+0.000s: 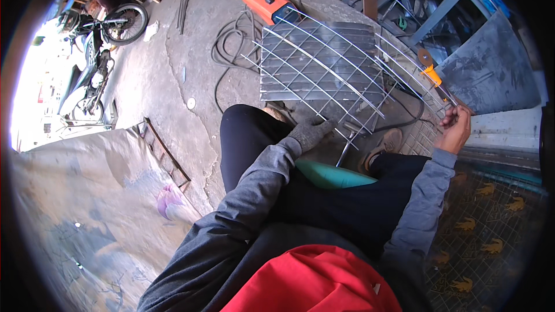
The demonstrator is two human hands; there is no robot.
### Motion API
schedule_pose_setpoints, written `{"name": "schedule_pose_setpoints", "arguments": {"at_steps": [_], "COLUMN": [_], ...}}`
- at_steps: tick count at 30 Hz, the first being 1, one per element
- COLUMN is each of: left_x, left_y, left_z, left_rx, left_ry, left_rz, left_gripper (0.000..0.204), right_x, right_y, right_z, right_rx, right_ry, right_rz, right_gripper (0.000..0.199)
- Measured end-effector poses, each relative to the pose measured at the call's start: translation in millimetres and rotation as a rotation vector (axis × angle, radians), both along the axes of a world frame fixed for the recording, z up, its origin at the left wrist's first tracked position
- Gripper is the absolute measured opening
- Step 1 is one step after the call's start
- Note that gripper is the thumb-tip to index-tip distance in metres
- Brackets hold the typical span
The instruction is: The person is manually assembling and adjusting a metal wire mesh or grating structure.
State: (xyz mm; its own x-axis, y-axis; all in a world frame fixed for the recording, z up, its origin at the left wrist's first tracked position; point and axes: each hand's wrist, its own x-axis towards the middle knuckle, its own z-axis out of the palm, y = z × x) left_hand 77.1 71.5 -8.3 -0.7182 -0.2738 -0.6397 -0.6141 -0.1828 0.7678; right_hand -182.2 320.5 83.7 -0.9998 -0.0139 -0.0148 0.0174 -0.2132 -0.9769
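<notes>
A grid of thin metal rods (pixel 324 66) lies over a ribbed dark metal sheet (pixel 277 88) in front of me. My left hand (pixel 312 135), in a grey glove, is closed at the grid's near edge, its fingers around a rod. Just right of it, a hammer (pixel 345 153) rests with its head toward the grid. Out to the right, my bare right hand (pixel 455 127) has its fingers curled together; what they hold is too small to make out. Beyond that hand lies a yellow-orange grinder (pixel 430 75) with a brown disc.
An orange machine with a handle (pixel 263 1) stands behind the grid, with a coiled cable (pixel 231 40) beside it. Metal frames (pixel 445 14) and a grey sheet (pixel 491 66) fill the right. A motorcycle (pixel 92 63) is far left; a draped cover (pixel 98 208) lies near left.
</notes>
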Motion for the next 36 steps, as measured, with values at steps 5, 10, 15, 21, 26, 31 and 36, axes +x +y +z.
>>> {"name": "schedule_pose_setpoints", "arguments": {"at_steps": [5, 10, 15, 21, 26, 31, 36], "left_x": [-3, -1, 16, -2, 11, 12, 20], "left_y": [8, 2, -23, -16, -34, -35, -43], "left_z": [6, -2, -19, 2, -13, -13, -27], "left_rx": [-0.002, -0.403, -0.453, 0.046, 0.009, 0.163, 0.098], "left_ry": [0.006, -0.036, -0.060, 0.043, 0.186, 0.183, 0.195], "left_rz": [0.038, 0.011, -0.025, 0.532, 0.714, 0.756, 0.732], "left_gripper": [0.045, 0.041, 0.037, 0.018, 0.015, 0.019, 0.026], "right_x": [-9, -20, -24, -29, -10, -2, 1], "right_y": [19, 26, 27, 38, 9, 12, 12], "right_z": [-17, -25, -18, -20, -15, 9, 7], "right_rx": [0.548, 0.414, 0.157, 0.216, 0.274, -0.017, -0.527], "right_ry": [0.107, 0.143, -0.096, 0.144, 0.246, 0.172, 0.017], "right_rz": [0.038, 0.042, -0.033, -0.106, -0.136, -0.201, -0.008], "right_gripper": [0.021, 0.019, 0.023, 0.026, 0.019, 0.016, 0.019]}}
